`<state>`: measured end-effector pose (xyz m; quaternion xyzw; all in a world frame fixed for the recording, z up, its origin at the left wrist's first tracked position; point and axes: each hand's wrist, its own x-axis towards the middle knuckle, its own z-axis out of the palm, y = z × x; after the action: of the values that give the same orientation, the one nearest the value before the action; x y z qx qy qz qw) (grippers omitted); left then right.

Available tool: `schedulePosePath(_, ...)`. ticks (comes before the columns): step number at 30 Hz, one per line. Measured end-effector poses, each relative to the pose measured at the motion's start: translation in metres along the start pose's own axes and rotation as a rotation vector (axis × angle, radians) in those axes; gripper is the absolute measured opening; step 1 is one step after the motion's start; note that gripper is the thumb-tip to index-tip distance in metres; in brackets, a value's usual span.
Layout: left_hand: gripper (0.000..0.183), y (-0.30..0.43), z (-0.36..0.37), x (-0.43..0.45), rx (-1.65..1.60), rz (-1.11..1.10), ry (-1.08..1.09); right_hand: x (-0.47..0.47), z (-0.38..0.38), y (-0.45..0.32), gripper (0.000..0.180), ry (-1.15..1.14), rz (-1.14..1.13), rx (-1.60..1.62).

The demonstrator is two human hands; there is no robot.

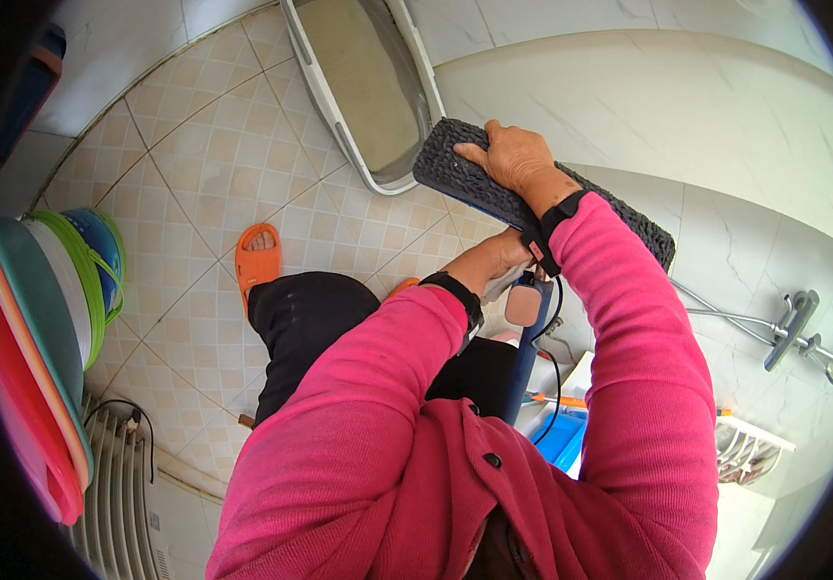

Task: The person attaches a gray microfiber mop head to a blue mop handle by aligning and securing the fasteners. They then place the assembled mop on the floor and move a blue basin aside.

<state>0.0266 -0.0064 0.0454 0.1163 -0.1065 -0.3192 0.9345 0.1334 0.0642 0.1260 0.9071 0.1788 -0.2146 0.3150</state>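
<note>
A flat mop with a dark grey, shaggy pad (pixel 453 156) is held up at a slant, pad side towards me. My right hand (pixel 518 156) grips the pad across its width, thumb lying on the fibres and fingers over the far edge. Below the mop head, my left hand (pixel 507 252) is closed at the joint near the top of the blue pole (pixel 525 362); its fingertips are hidden. A whitish cloth or similar thing shows under that hand. A pinkish, rounded device (pixel 523 304) with a black cable hangs beside the pole.
A long, white-rimmed tub (pixel 344 141) of cloudy water stands on the tiled floor beyond the mop. Nested basins (pixel 39 348) and a green-rimmed bucket (pixel 101 268) are at the left, above a radiator (pixel 112 478). A shower mixer (pixel 792 330) and a white basket (pixel 753 449) are at the right.
</note>
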Motion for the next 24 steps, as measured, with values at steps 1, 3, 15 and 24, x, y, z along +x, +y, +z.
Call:
schedulePosePath(1,0.012,0.0,0.0,0.001,-0.025,0.013,-0.048,0.001,0.001,0.0,0.069,0.015,-0.009,-0.003)
schedulePosePath(3,0.013,0.0,0.002,-0.002,-0.038,0.016,0.058,0.002,0.004,0.001,0.068,0.038,-0.017,-0.011)
schedulePosePath(15,0.024,-0.012,-0.006,0.009,-0.034,-0.035,0.09,0.01,0.018,0.007,0.051,-0.003,-0.003,-0.011)
schedulePosePath(24,0.01,-0.003,0.005,-0.002,0.01,0.014,0.081,0.011,0.015,0.008,0.072,-0.032,-0.049,0.21)
